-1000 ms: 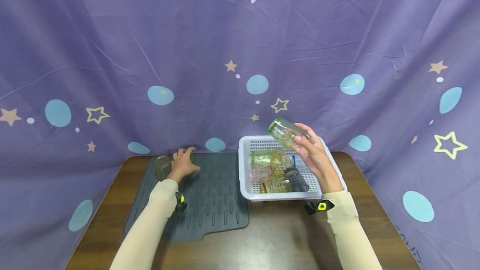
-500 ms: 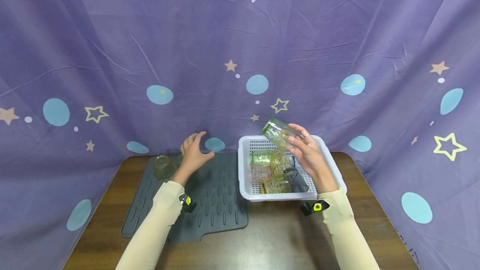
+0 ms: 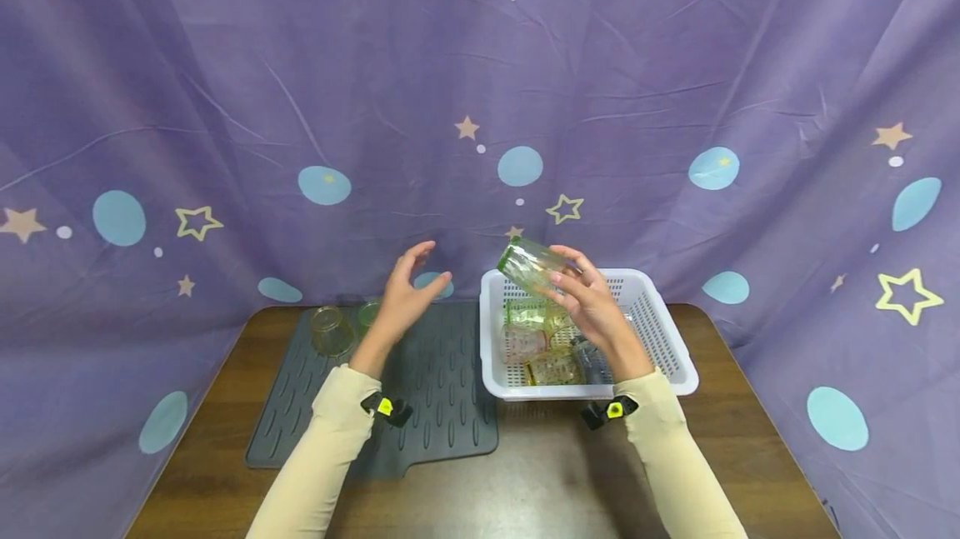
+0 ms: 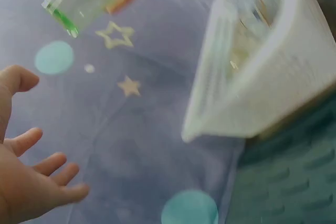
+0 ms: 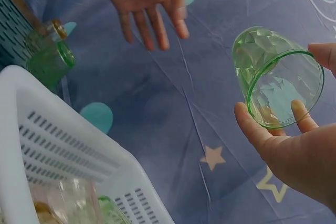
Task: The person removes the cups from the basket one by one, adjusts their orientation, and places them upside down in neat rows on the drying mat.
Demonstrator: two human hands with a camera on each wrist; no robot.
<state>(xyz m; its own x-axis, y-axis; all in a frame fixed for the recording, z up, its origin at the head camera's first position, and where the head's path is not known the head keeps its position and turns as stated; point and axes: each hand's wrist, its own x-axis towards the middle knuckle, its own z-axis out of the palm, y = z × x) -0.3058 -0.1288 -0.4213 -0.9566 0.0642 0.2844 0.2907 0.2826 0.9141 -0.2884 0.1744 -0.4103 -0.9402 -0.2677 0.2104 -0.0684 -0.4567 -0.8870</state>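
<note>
My right hand [image 3: 594, 306] grips a clear green drinking glass [image 3: 528, 266] above the basket, tilted, its thick green base pointing up and left. In the right wrist view the fingers and thumb hold the glass [image 5: 262, 56] near its rim, and the inside looks empty. My left hand [image 3: 405, 297] hovers over the back of the grey drying mat [image 3: 450, 389] with fingers spread, holding nothing and apart from the held glass. Behind it on the mat stand an amber glass [image 3: 332, 332] and a green glass [image 3: 367, 314], the latter partly hidden by the left hand.
A white perforated basket [image 3: 678, 372] stands right of the mat, with several glasses lying inside: green [image 3: 525, 312], pink [image 3: 522, 342], yellow [image 3: 555, 368] and dark grey [image 3: 592, 362]. A purple patterned curtain [image 3: 637, 106] hangs directly behind the wooden table [image 3: 540, 472].
My left hand has let go of the green glass on the mat and moved up and right. The right hand has carried its glass leftward, towards the left hand.
</note>
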